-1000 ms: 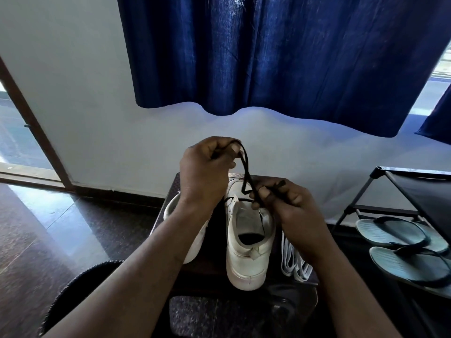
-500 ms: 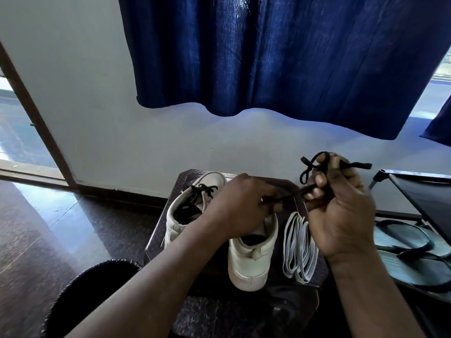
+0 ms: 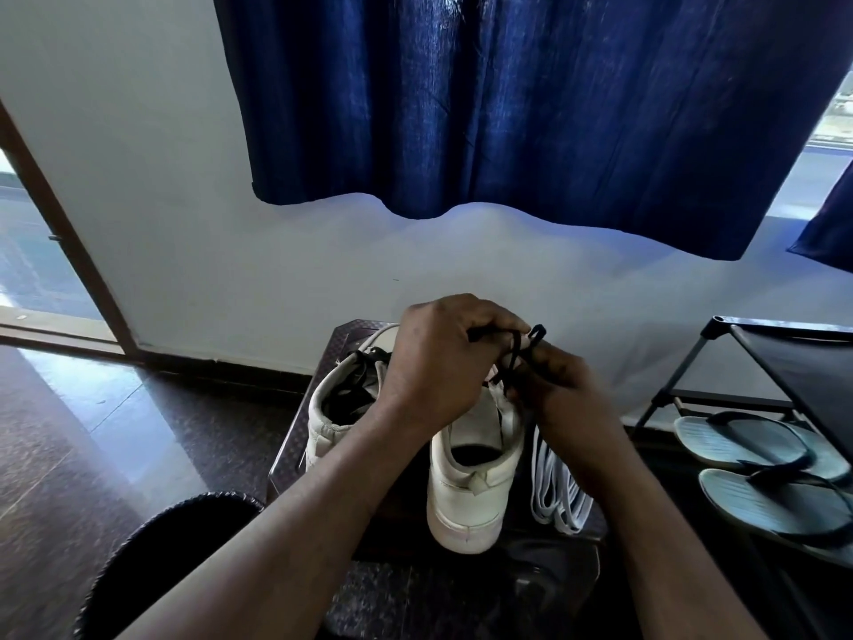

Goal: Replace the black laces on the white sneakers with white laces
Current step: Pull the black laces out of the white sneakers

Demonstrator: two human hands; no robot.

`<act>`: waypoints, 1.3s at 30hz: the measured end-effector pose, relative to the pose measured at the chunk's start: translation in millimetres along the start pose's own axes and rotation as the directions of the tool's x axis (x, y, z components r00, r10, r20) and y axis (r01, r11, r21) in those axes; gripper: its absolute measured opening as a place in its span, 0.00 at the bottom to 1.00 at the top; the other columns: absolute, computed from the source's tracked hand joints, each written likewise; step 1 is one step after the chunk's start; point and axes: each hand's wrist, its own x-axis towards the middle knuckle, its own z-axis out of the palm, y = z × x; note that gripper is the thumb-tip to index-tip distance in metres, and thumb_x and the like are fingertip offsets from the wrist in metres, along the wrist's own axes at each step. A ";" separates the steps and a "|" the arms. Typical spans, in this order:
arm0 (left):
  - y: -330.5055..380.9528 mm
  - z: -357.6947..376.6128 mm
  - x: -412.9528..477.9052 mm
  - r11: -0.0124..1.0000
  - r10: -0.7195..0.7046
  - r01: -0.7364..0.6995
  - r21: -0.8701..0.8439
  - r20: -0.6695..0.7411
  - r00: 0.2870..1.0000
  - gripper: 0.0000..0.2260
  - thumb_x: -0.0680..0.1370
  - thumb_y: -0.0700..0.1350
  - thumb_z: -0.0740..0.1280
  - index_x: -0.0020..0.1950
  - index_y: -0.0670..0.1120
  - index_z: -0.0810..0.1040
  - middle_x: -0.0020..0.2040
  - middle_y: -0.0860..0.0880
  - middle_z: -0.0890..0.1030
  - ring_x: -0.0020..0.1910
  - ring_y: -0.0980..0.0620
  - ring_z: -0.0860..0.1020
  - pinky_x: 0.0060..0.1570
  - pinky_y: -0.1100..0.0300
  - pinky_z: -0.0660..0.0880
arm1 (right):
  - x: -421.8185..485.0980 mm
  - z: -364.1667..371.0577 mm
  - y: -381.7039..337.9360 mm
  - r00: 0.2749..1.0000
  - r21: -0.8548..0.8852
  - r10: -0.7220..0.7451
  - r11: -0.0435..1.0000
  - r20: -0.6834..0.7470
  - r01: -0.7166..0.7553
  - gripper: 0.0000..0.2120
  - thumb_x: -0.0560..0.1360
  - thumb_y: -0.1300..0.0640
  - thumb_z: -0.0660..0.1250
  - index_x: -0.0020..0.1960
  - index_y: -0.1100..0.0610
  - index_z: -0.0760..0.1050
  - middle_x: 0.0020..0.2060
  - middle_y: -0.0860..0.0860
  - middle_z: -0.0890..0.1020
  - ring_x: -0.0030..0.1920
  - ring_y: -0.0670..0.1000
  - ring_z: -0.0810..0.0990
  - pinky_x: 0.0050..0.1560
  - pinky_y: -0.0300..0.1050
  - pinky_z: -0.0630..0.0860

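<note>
Two white sneakers (image 3: 466, 501) stand under one black lace (image 3: 534, 333), gripped by left hand (image 3: 438, 362) and right hand (image 3: 561, 385).

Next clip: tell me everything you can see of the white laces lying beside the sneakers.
The white laces are flat, woven-looking strips folded into a bundle of long loops, not yet threaded. They lie on the dark table top, running away from the camera, just right of the nearer white sneaker; whether they touch it cannot be told. Their far part is hidden behind the right hand and wrist, which pinches the black lace, not them.
</note>
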 end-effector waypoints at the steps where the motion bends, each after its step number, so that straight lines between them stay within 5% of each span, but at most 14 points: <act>1: -1.1 -1.2 0.2 1.000 -0.017 0.017 0.000 0.003 1.000 0.10 0.76 0.36 0.75 0.50 0.50 0.89 0.42 0.58 0.85 0.41 0.62 0.83 0.40 0.74 0.72 | -0.2 0.6 0.5 1.000 -0.008 0.000 1.000 -0.016 0.000 0.08 0.79 0.59 0.66 0.47 0.60 0.83 0.41 0.63 0.83 0.40 0.54 0.78 0.45 0.54 0.73; 4: -6.5 -2.0 1.8 0.983 -0.181 0.181 0.004 0.100 0.978 0.13 0.78 0.40 0.74 0.59 0.54 0.85 0.46 0.58 0.85 0.41 0.64 0.82 0.40 0.74 0.72 | 1.1 2.0 1.8 0.989 -0.181 -0.074 0.982 -0.132 0.049 0.11 0.80 0.51 0.67 0.44 0.56 0.83 0.36 0.53 0.83 0.37 0.51 0.80 0.42 0.49 0.75; 6: -12.8 0.0 -1.1 0.969 -0.248 0.239 0.068 0.209 0.946 0.17 0.79 0.41 0.73 0.65 0.55 0.81 0.47 0.59 0.85 0.43 0.64 0.82 0.43 0.71 0.75 | 1.7 3.2 1.2 0.971 -0.253 -0.116 0.966 -0.211 0.061 0.12 0.82 0.55 0.68 0.41 0.56 0.81 0.35 0.50 0.83 0.37 0.47 0.81 0.42 0.46 0.75; 11: -16.9 11.3 -15.5 0.970 -0.084 0.034 0.242 0.202 0.976 0.14 0.76 0.35 0.70 0.56 0.51 0.85 0.46 0.54 0.86 0.46 0.60 0.78 0.39 0.79 0.66 | -7.6 6.7 -12.8 0.945 -0.246 -0.262 0.946 -0.195 0.212 0.11 0.83 0.54 0.65 0.46 0.55 0.83 0.32 0.46 0.81 0.35 0.45 0.80 0.42 0.44 0.76; 14: -16.7 12.0 -16.0 0.970 0.010 -0.055 0.235 0.191 0.982 0.12 0.74 0.34 0.70 0.49 0.50 0.85 0.42 0.56 0.85 0.46 0.56 0.78 0.39 0.80 0.64 | -14.8 9.7 -24.7 0.914 -0.094 -0.373 0.927 -0.158 0.363 0.13 0.82 0.61 0.62 0.47 0.48 0.83 0.32 0.46 0.79 0.35 0.45 0.78 0.41 0.37 0.76; 17: -18.0 12.2 -15.1 0.970 -0.003 -0.039 0.242 0.172 0.985 0.15 0.73 0.33 0.70 0.53 0.50 0.87 0.48 0.57 0.85 0.52 0.57 0.77 0.45 0.83 0.62 | -19.3 8.2 -29.5 0.897 0.033 -0.390 0.914 -0.211 0.405 0.15 0.82 0.66 0.62 0.48 0.51 0.82 0.35 0.49 0.80 0.36 0.43 0.77 0.42 0.37 0.76; 19: -20.3 14.9 -13.1 0.957 -0.061 0.009 0.290 0.172 0.983 0.15 0.74 0.36 0.69 0.55 0.50 0.88 0.53 0.54 0.86 0.53 0.54 0.80 0.49 0.78 0.68 | -18.2 6.4 -30.3 0.895 0.055 -0.341 0.927 -0.289 0.371 0.16 0.83 0.68 0.62 0.47 0.52 0.82 0.37 0.52 0.82 0.36 0.43 0.77 0.44 0.37 0.76; 22: -24.5 20.8 -11.7 0.945 -0.099 0.039 0.325 0.171 0.980 0.15 0.71 0.42 0.64 0.52 0.49 0.87 0.52 0.49 0.86 0.53 0.47 0.83 0.53 0.57 0.78 | -7.8 3.1 -14.2 0.907 0.047 -0.140 0.984 -0.397 0.172 0.10 0.83 0.60 0.66 0.45 0.54 0.84 0.41 0.50 0.86 0.42 0.47 0.83 0.52 0.46 0.80; 26: -33.4 27.8 -11.3 0.957 -0.080 0.077 0.279 -0.001 0.997 0.09 0.75 0.40 0.68 0.50 0.49 0.87 0.50 0.53 0.83 0.48 0.50 0.82 0.49 0.58 0.76 | -4.3 15.2 16.7 0.942 -0.077 0.068 0.992 -0.328 -0.098 0.10 0.77 0.44 0.68 0.50 0.49 0.83 0.47 0.48 0.87 0.52 0.54 0.85 0.59 0.61 0.79; 30: -33.7 28.3 -12.6 0.985 -0.088 0.102 0.142 -0.101 0.991 0.08 0.79 0.39 0.71 0.52 0.49 0.87 0.49 0.57 0.79 0.46 0.59 0.80 0.49 0.67 0.74 | -10.8 39.0 21.1 0.958 0.036 0.124 0.992 -0.258 -0.119 0.08 0.83 0.56 0.66 0.51 0.47 0.84 0.46 0.42 0.87 0.52 0.47 0.85 0.59 0.53 0.79; 34: -32.5 26.9 -13.2 0.988 -0.079 0.092 0.127 -0.103 0.992 0.08 0.78 0.39 0.72 0.52 0.50 0.87 0.48 0.59 0.78 0.46 0.61 0.79 0.48 0.72 0.71 | -4.9 42.4 25.1 0.951 0.140 0.113 0.987 -0.289 -0.074 0.10 0.83 0.59 0.66 0.51 0.49 0.84 0.48 0.47 0.88 0.55 0.52 0.85 0.61 0.58 0.79; 39: -26.7 22.5 -18.6 0.954 -0.145 0.134 0.268 0.023 0.989 0.20 0.75 0.41 0.65 0.66 0.55 0.79 0.51 0.55 0.83 0.47 0.53 0.80 0.50 0.58 0.77 | -1.3 33.3 30.5 0.926 0.121 0.142 0.987 -0.350 -0.106 0.09 0.83 0.58 0.65 0.52 0.53 0.84 0.46 0.49 0.88 0.53 0.55 0.85 0.57 0.54 0.80</act>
